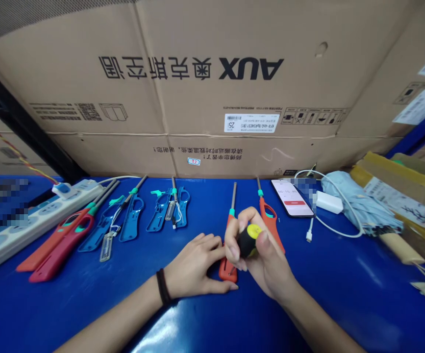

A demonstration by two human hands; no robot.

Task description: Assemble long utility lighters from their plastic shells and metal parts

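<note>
An orange gas lighter (228,272) with a long metal nozzle lies on the blue table, pointing away from me. My left hand (197,264), a black band at its wrist, pins its handle between fingers and thumb. Closed around the black and yellow handle of a stubby screwdriver (249,240) is my right hand (262,260), held over the lighter. A thin shaft seems to reach down toward the lighter's lower end; my fingers hide most of it. Just right of that, a second orange lighter (270,223) lies partly behind my right hand.
Opened blue lighter shells (131,220) with inner parts (106,246) lie to the left, beside red and orange lighters (61,245) and a white power strip (46,211). A phone (292,198), white charger (329,201), umbrella (359,201) and cardboard box (399,191) are on the right. Large cardboard (190,98) stands behind.
</note>
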